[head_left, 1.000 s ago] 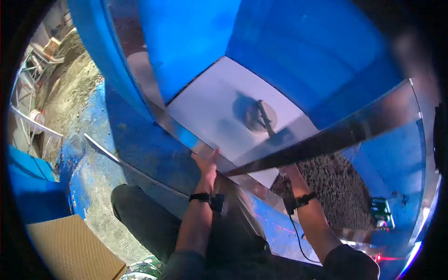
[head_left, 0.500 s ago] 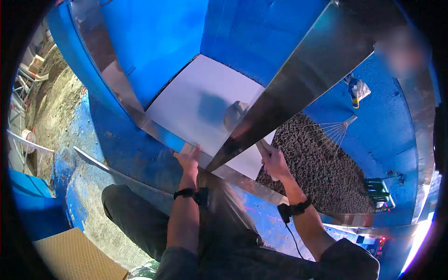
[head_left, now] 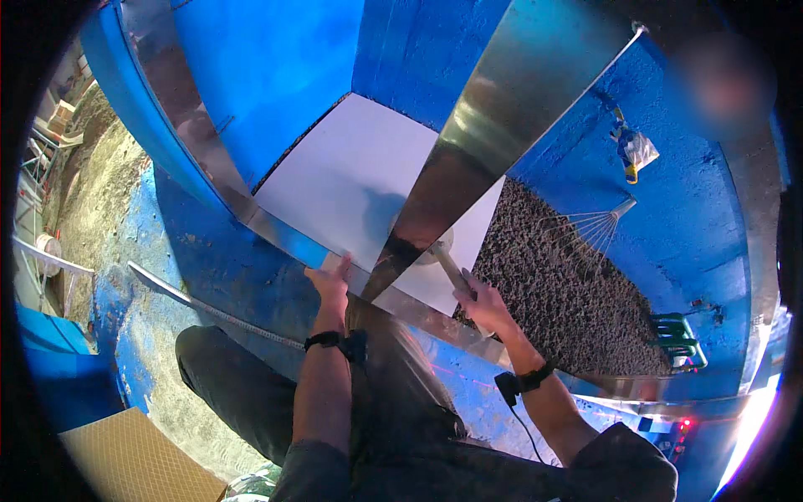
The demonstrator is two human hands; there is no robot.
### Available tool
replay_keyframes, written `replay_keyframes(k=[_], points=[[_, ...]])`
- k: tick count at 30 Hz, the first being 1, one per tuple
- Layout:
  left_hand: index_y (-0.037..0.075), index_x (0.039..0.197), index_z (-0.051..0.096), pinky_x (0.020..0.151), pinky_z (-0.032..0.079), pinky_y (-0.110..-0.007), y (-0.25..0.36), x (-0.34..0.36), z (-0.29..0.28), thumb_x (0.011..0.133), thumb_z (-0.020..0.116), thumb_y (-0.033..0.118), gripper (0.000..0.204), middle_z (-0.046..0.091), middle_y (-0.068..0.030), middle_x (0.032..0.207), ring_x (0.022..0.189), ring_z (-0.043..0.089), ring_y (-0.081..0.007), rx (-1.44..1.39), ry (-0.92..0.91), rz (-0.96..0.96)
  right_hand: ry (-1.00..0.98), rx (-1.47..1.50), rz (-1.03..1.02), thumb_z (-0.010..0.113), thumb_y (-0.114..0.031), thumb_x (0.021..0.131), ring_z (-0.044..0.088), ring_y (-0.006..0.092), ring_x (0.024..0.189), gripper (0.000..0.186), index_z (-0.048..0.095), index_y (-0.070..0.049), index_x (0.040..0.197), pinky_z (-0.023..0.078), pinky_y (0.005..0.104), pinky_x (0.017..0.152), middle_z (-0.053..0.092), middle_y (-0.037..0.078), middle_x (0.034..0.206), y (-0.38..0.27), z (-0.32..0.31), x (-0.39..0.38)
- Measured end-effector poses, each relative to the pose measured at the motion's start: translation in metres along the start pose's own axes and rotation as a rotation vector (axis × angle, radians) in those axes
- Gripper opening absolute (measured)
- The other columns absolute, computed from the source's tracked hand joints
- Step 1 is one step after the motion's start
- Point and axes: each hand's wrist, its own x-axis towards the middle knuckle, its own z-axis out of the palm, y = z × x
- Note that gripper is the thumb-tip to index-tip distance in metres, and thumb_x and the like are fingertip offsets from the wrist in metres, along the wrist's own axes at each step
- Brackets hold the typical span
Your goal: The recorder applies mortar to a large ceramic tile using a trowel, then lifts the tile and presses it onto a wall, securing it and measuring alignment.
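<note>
A large white slab lies flat inside a blue-walled bay. In my right hand is the handle of a mallet; its round pale head is low over the slab, partly hidden behind a slanting shiny metal beam. Whether the head touches the slab I cannot tell. The head's shadow falls on the white surface. My left hand lies at the near metal rim, fingers apart, beside the slab's near edge.
Dark coarse gravel fills the right side. Beyond it are a wire-tined rake, a clear plastic bag and a green tubular object. A pale curved strip lies left of my legs; a brown board is at lower left.
My right hand has moved the mallet head nearer to me across the slab. In the picture, the metal beam appears farther left and steeper. My left hand stays at the rim.
</note>
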Motion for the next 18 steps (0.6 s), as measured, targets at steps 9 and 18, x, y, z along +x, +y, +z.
replay_keyframes(k=[9, 18], points=[[-0.006, 0.128, 0.034, 0.088, 0.051, -0.036, 0.021, -0.006, 0.004, 0.065, 0.095, 0.007, 0.088, 0.055, -0.0158, 0.119, 0.104, 0.058, -0.0247, 0.3, 0.201, -0.094, 0.35, -0.627, -0.359, 0.063, -0.02, 0.084, 0.058, 0.0333, 0.1, 0.059, 0.047, 0.002, 0.137, 0.049, 0.049, 0.089, 0.056, 0.015, 0.099, -0.014, 0.046, -0.031], [-0.01, 0.128, 0.035, 0.084, 0.057, -0.042, -0.012, 0.022, -0.017, 0.071, 0.092, 0.02, 0.086, 0.054, -0.0197, 0.121, 0.1, 0.061, -0.0314, 0.459, 0.109, 0.062, 0.161, -0.584, -0.385, 0.059, -0.015, 0.083, 0.043, 0.0391, 0.136, 0.054, 0.048, 0.006, 0.132, 0.03, 0.0461, 0.117, 0.047, 0.027, 0.142, 0.004, 0.094, -0.069]])
